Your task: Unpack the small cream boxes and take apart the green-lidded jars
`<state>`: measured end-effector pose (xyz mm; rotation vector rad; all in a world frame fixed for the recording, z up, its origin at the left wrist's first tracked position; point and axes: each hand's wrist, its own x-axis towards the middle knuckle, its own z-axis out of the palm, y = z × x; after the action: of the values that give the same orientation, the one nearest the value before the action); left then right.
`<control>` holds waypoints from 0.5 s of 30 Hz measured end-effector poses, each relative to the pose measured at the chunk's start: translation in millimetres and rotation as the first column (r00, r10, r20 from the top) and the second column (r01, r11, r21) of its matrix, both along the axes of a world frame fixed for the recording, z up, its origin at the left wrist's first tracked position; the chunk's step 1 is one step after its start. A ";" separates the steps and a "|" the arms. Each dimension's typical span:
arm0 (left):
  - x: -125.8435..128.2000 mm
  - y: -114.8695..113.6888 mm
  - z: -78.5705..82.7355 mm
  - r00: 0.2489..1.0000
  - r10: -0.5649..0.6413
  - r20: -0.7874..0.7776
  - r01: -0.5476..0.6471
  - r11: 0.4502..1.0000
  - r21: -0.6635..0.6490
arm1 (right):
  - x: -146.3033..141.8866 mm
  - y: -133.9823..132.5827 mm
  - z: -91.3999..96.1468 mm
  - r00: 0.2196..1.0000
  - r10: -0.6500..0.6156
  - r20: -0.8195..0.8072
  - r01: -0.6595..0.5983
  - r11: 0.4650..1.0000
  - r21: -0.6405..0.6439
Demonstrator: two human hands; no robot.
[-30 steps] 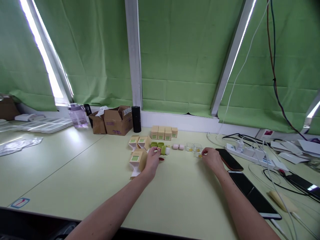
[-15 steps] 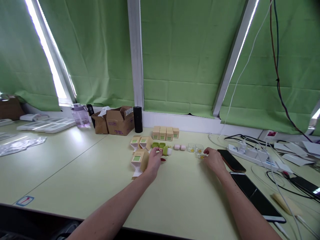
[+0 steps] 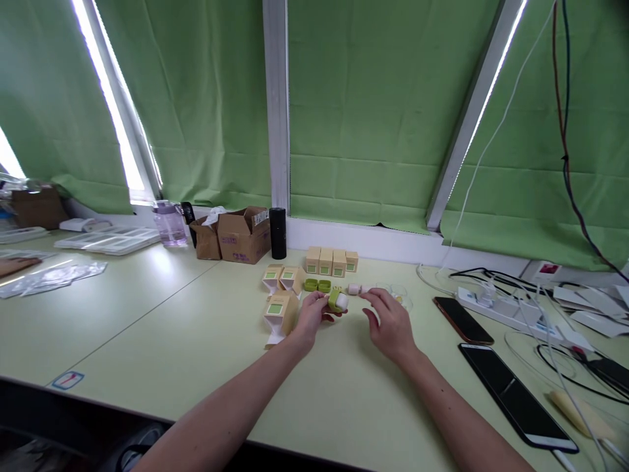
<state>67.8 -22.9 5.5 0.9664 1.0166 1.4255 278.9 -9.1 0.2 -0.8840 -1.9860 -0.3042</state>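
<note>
My left hand (image 3: 310, 318) is closed round a small green piece with a white rounded end (image 3: 338, 301), tilted above the table. Its exact kind cannot be made out. My right hand (image 3: 392, 326) hovers to the right with thumb and fingers apart, nothing in them. Just beyond its fingertips lie small pink cylinders (image 3: 354, 288), partly covered by the hand. Clear plastic pieces (image 3: 400, 296) with yellow bits sit behind that hand. Two green square holders (image 3: 317, 285) rest beyond my left hand. An opened cardboard box (image 3: 281, 313) stands left of it, with two more opened boxes (image 3: 282, 278) behind.
Several small closed boxes (image 3: 331, 261) line the back. A black cylinder (image 3: 278, 233) and a brown carton (image 3: 243, 235) stand further left. Two phones (image 3: 462, 319) and a power strip (image 3: 511, 318) with cables lie right. Another person's hand (image 3: 18, 265) shows at the left edge.
My right hand has left the clear pieces and moved left towards the pink cylinders, its fingers now apart. My left hand has turned the green piece so its white end shows more. The view shifted slightly.
</note>
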 end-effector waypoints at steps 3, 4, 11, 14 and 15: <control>2.3 -3.1 1.6 0.999 -0.036 0.005 0.036 0.999 -0.002 | -11.5 -6.6 -2.8 0.994 0.109 0.028 -0.109 0.993 0.033; 3.2 -4.3 2.0 0.999 -0.052 0.009 0.052 0.999 -0.001 | -13.4 -8.1 -2.9 0.991 0.131 0.032 -0.132 0.991 0.031; 9.6 -12.1 5.9 0.986 -0.168 0.012 0.168 0.986 0.020 | -13.0 -11.3 1.1 0.982 0.188 0.023 -0.187 0.982 -0.032; 10.2 -14.9 9.1 0.975 -0.222 0.012 0.221 0.975 0.038 | -11.8 -9.6 0.9 0.965 0.246 -0.096 -0.254 0.963 -0.085; 10.0 -15.7 10.3 0.972 -0.235 0.011 0.235 0.971 0.043 | -12.0 -8.9 0.5 0.951 0.264 -0.161 -0.284 0.952 -0.113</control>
<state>77.9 -38.6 15.7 1.0671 0.8335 1.2587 266.8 -18.0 0.8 -0.6792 -1.9797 0.0535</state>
